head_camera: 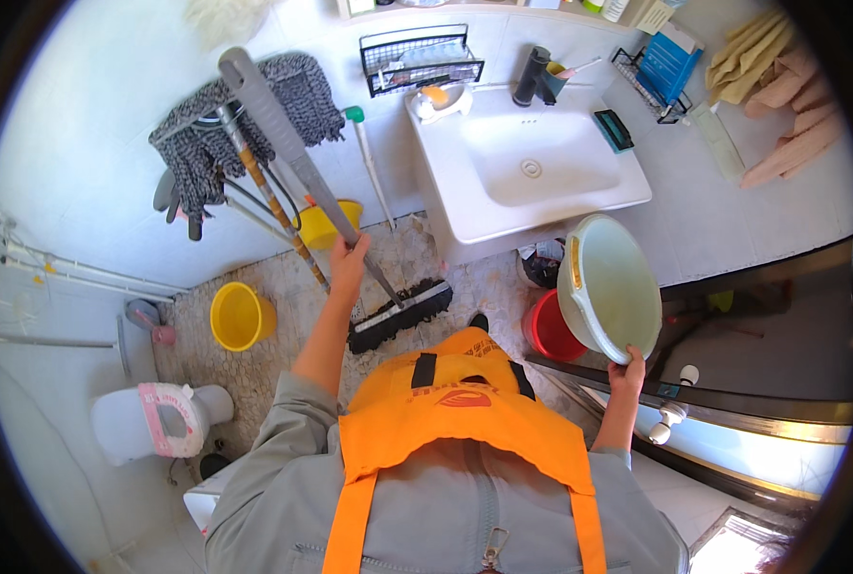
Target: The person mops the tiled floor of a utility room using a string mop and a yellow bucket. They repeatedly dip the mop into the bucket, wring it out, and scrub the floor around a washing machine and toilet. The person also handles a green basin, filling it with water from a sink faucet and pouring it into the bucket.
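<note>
My left hand (349,267) is closed around the grey handle of a flat mop (402,316). Its black fringed head rests on the pebble-patterned floor in front of me. With my right hand (627,373) I grip the near rim of a pale plastic basin (616,287), tilted on its side with its opening turned to the right. The basin hangs above a red bucket (552,330) and partly covers it. To its upper left is the white washbasin (534,168).
A grey string mop (290,97) stands upside down against the left wall, beside other handles. Yellow buckets (243,317) are on the floor. A toilet (132,423) with a pink-trimmed seat cover is at left. The dark glass door (742,337) bounds the right side.
</note>
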{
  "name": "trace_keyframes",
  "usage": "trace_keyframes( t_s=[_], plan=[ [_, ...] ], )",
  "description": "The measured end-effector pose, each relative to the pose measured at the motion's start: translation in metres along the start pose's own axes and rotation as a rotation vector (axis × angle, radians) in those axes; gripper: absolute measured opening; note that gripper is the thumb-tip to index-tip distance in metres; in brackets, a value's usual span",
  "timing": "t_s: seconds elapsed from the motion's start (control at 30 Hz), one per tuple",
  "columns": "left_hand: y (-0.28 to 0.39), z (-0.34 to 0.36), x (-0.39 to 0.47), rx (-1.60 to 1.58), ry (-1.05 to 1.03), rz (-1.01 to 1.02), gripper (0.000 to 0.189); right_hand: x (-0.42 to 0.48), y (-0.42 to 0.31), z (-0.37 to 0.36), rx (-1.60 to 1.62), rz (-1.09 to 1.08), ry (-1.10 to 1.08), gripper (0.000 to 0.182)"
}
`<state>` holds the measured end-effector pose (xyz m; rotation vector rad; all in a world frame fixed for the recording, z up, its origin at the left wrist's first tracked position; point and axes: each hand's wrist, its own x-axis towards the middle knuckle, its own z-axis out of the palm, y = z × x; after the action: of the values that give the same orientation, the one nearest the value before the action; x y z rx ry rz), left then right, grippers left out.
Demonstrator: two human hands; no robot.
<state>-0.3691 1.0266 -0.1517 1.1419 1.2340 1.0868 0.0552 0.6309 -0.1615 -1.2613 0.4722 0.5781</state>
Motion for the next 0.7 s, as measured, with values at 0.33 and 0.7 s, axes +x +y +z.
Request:
trace_keyframes(
  t_s=[0.33, 0.7],
  plan=[
    [-0.018, -0.015, -0.022, -0.067, -0.080, 0.041, 0.018, 0.006, -0.009, 0.008, -0.010, 0.000, -0.074, 0.015],
    [-0.027, -0.044, -0.048, -0.169, -0.114, 0.041, 0.020, -0.031, -0.016, 0.049, -0.098, -0.080, -0.217, 0.032]
  ],
)
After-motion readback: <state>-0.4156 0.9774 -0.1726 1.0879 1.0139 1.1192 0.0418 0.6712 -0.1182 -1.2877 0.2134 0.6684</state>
